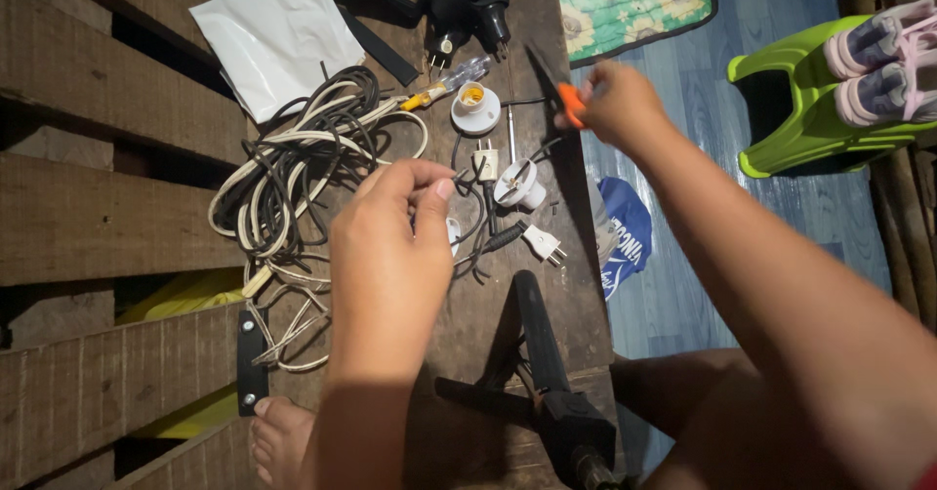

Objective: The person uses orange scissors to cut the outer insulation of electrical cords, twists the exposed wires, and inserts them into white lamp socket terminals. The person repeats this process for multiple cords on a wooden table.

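Observation:
My left hand (395, 217) is over the middle of the dark wooden board (488, 305), thumb and fingers pinched on the end of a thin black wire (467, 180). My right hand (613, 104) is raised near the board's right edge, closed on a tool with orange handles (571, 102) whose dark tip points up and left. Between the hands lie a white lamp socket (519, 185), a small white plug (485, 163) and another white plug (544, 243). A second white socket with a yellow centre (474, 107) lies further back.
A tangle of white and black cable (298, 168) lies left of my left hand. A white sheet (278, 36), black plugs (464, 12) and a clear-handled screwdriver (449, 85) sit at the back. A black stand (542, 353) lies near me. A green plastic stool (810, 100) holds shoes at right.

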